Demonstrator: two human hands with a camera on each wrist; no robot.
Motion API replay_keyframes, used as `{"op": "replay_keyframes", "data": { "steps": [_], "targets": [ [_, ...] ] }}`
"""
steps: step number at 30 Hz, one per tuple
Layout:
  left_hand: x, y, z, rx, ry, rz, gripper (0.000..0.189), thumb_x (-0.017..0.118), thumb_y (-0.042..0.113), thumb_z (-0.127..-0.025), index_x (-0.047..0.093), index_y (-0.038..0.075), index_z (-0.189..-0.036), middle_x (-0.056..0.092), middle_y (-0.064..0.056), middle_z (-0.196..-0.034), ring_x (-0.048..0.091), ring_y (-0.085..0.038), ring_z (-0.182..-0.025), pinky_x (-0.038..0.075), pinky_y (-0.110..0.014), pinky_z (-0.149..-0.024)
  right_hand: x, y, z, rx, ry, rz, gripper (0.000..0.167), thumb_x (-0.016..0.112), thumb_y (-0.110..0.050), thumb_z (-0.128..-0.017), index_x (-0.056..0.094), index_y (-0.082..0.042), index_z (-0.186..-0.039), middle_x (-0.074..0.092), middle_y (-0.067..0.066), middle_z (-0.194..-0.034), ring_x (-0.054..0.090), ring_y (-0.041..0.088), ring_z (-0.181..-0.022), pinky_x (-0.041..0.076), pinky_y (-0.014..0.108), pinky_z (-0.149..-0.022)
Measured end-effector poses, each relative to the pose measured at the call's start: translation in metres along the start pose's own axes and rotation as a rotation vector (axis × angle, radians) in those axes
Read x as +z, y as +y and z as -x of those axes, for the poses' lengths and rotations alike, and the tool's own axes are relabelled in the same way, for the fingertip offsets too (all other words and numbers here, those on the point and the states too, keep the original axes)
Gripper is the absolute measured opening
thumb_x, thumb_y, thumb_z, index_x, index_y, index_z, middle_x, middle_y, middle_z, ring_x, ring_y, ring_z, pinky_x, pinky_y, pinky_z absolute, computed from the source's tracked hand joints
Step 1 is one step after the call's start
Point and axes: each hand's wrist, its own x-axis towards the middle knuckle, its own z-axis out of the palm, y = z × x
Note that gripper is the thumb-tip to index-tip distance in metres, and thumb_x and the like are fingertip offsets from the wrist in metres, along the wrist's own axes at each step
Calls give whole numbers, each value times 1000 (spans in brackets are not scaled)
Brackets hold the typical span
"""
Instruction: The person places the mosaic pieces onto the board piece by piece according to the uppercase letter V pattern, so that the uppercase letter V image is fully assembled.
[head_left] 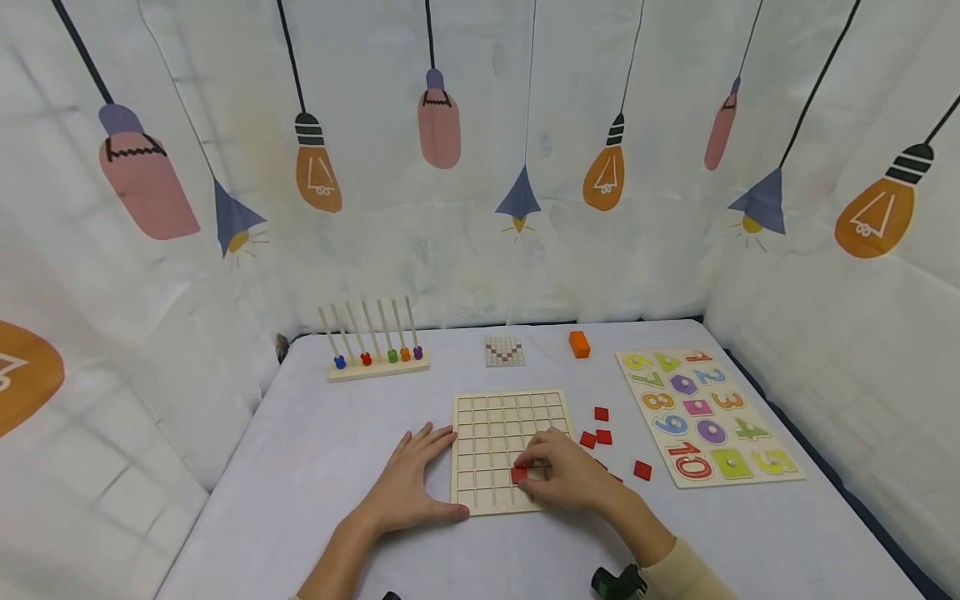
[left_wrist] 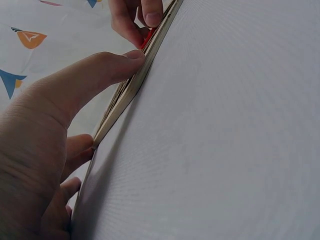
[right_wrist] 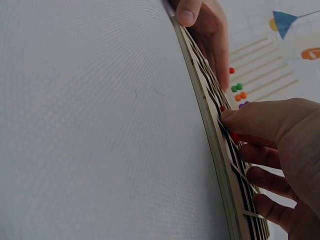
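A light wooden grid board (head_left: 491,507) lies on the white table, slightly to the right of centre. My left hand (head_left: 408,477) is spread at its left side, fingertips touching the left edge and thumb on the near left corner. Over the near part of the grid, my right hand (head_left: 566,471) pinches a red square tile (head_left: 518,475) between thumb and fingers. In the right wrist view the thumb hides most of that tile (right_wrist: 234,136) against the board. Several loose red tiles (head_left: 603,437) lie to the board's right, some partly hidden by the right hand.
Behind the board are a small patterned card (head_left: 505,352) and an orange block (head_left: 579,344). A peg stand (head_left: 378,372) with coloured beads is at the back left. A number and shape puzzle board (head_left: 663,433) lies to the right. Printed fabric walls (head_left: 465,250) surround the table.
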Motion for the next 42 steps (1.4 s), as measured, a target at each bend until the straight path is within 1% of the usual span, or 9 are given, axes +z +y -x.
{"op": "replay_keyframes", "data": {
  "steps": [10, 16, 18, 21, 25, 27, 33, 39, 42],
  "targets": [
    [1, 0, 0, 7, 15, 10, 126, 91, 82, -65, 51, 20, -168, 48, 4, -176, 27, -34, -173, 14, -65, -142, 2, 1, 1, 8, 19, -6, 19, 91, -35, -93, 85, -36, -110, 67, -21, -104, 55, 9, -103, 49, 25, -82],
    [1, -1, 0, 6, 17, 12, 125, 92, 81, -66, 52, 20, -167, 49, 4, -175, 28, -35, -172, 14, -66, -141, 0, -1, 2, -6, 21, 6, 19, 91, -33, -93, 85, -34, -111, 68, -20, -104, 55, 8, -102, 50, 25, -82],
    [1, 0, 0, -2, 6, 15, 126, 92, 81, -66, 51, 20, -168, 48, 4, -176, 26, -34, -173, 13, -66, -142, -3, -3, 3, -5, 29, 24, 19, 90, -33, -94, 86, -32, -112, 69, -19, -106, 56, 7, -104, 53, 25, -85],
    [0, 1, 1, -10, -6, 19, 126, 91, 82, -66, 50, 21, -168, 47, 4, -176, 25, -34, -173, 12, -66, -142, -11, -6, 7, 26, 43, 20, 21, 88, -31, -95, 85, -30, -116, 69, -19, -112, 58, 6, -109, 57, 28, -92],
    [-1, 1, 1, -7, -10, 20, 126, 91, 82, -67, 50, 20, -168, 46, 4, -177, 24, -34, -174, 12, -66, -142, -22, -7, 12, 55, 70, -25, 23, 87, -29, -96, 83, -29, -119, 70, -15, -118, 59, 8, -115, 60, 32, -98],
    [-2, 2, 1, -5, -7, 20, 126, 91, 82, -67, 51, 20, -168, 47, 3, -176, 25, -34, -173, 12, -66, -142, -25, -6, 14, 55, 84, -30, 23, 88, -30, -96, 83, -28, -119, 71, -13, -118, 59, 9, -115, 60, 33, -98],
    [0, 1, 1, -2, 5, 24, 125, 92, 81, -66, 51, 20, -168, 47, 4, -176, 25, -33, -173, 12, -65, -142, -34, -1, 22, 82, 121, -15, 25, 90, -33, -95, 83, -30, -119, 68, -21, -119, 58, 5, -119, 62, 37, -102],
    [-1, 2, 1, -7, -4, 22, 125, 92, 80, -66, 51, 20, -168, 47, 4, -176, 24, -33, -174, 12, -64, -142, -43, 6, 31, 56, 152, 10, 26, 90, -31, -95, 82, -27, -119, 73, -14, -116, 65, 13, -116, 61, 45, -103],
    [-2, 3, 1, -7, -5, 19, 126, 91, 81, -66, 51, 20, -168, 47, 5, -176, 24, -33, -174, 12, -65, -142, -47, 13, 37, 67, 165, 32, 26, 90, -32, -96, 82, -29, -120, 73, -14, -117, 65, 14, -115, 61, 43, -100]
  ]
}}
